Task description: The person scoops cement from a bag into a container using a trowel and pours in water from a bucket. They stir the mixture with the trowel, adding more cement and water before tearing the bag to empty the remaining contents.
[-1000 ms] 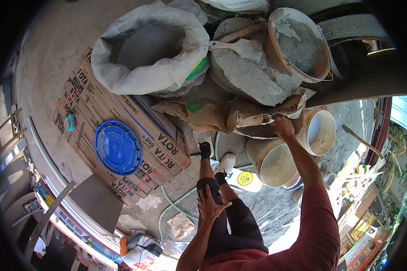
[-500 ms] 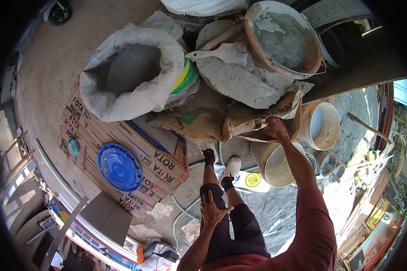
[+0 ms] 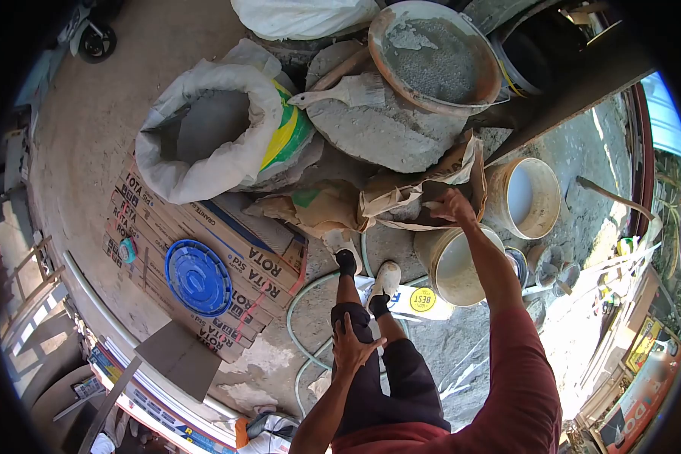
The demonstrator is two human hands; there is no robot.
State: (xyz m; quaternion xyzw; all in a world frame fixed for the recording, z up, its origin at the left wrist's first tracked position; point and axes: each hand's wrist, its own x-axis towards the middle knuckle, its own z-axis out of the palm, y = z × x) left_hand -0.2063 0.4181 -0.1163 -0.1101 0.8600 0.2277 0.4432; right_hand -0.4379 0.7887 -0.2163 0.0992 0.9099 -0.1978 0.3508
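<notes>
My right hand (image 3: pixel 455 207) is over the mouth of an open brown paper sack (image 3: pixel 473 170), its fingers curled together. A pale bit shows at the fingertips, too small to name. Grey powder (image 3: pixel 405 210) lies inside the sack. With fingers spread, my left hand (image 3: pixel 353 349) rests on my knee and holds nothing. Just below the sack stands a white bucket (image 3: pixel 425 261) with cloudy liquid. Another bucket (image 3: pixel 556 208) of pale liquid is to its right. Beyond the sack, a wide brush (image 3: pixel 363 91) lies on a cement-crusted surface (image 3: pixel 386 136).
A round basin (image 3: pixel 473 102) of wet grey mix sits at the back. To the left stands a white woven sack (image 3: pixel 155 155) of grey powder. A blue lid (image 3: pixel 198 278) lies on flattened cardboard boxes (image 3: pixel 261 291). A hose (image 3: pixel 299 340) loops near my feet.
My right hand has risen out of the paper sack's mouth, and its fingers show more clearly. My left hand stays on my knee. The view has shifted slightly.
</notes>
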